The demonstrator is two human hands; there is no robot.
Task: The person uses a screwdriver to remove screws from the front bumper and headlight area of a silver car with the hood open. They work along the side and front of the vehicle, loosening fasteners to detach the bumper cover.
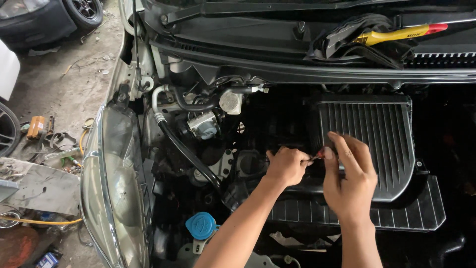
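Both hands meet over the engine: the left hand (286, 165) is closed on a small thin part (315, 158), the right hand (348, 171) pinches its red tip, and the ribbed black cover (382, 134) just behind them is still on.

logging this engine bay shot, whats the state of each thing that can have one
hood: raised
blue cap: on its tank, closed
ribbed black cover: seated in the bay
yellow-handled tool: lying on the cowl
left hand: closed on a small part
right hand: pinching the same part
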